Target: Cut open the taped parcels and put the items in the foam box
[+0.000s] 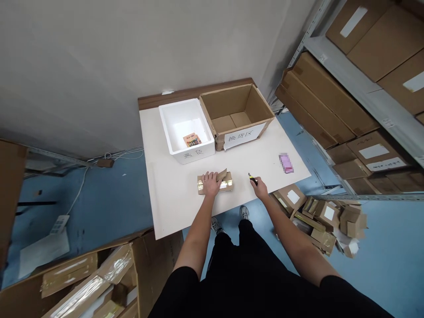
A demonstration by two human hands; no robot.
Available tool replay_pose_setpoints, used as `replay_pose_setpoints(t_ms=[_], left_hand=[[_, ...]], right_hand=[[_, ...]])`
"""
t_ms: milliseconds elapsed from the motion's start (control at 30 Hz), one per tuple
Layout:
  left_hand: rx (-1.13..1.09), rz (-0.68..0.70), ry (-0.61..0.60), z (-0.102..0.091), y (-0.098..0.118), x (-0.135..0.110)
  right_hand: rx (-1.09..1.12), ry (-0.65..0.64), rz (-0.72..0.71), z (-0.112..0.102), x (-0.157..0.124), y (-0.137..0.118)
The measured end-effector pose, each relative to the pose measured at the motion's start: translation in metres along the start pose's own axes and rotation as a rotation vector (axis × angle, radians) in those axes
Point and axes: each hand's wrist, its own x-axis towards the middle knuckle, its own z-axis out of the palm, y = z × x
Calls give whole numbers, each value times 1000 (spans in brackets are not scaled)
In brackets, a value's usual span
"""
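A small taped cardboard box (226, 183) lies near the front edge of the white table (172, 198). Spread over its top is my left hand (211, 183), fingers flat on the cardboard, beside a raised flap. My right hand (260, 188) grips a yellow and black utility knife (253, 179) to the right of the box, apart from it, its tip pointing up and left. Behind the box stand a white foam box (194, 155) with a small colourful packet (192, 140) inside, and an open cardboard carton (218, 140) with a handwritten paper label.
A pixelated pink item (286, 163) lies at the table's right. Shelves with cartons (318, 101) rise on the right, above piled cardboard boxes (318, 212) on the blue floor. At lower left, a large carton (155, 260) holds several taped boxes.
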Motion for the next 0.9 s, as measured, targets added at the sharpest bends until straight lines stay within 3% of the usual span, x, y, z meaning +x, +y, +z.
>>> replay_pose_setpoints(t_ms=[133, 200, 300, 400, 533, 600, 667, 833, 900], left_hand=[[41, 57, -13, -6, -2, -3], [50, 78, -20, -7, -4, -4], [76, 82, -38, -5, -7, -6], [130, 52, -37, -1, -9, -5], [178, 20, -39, 0, -6, -2], [195, 0, -55, -3, -1, -2], [206, -27, -80, -7, 5, -2], [165, -110, -80, -9, 17, -4], [123, -139, -77, -10, 15, -7]], right_hand=[[397, 56, 121, 5, 19, 11], [452, 63, 155, 11, 36, 19], [211, 94, 187, 10, 64, 38], [-101, 47, 220, -1, 85, 60], [-335, 49, 238, -13, 87, 71], [-334, 102, 216, -11, 76, 65], [-244, 70, 180, -1, 58, 51], [139, -364, 204, 52, 11, -3], [233, -408, 272, 72, 4, -25]])
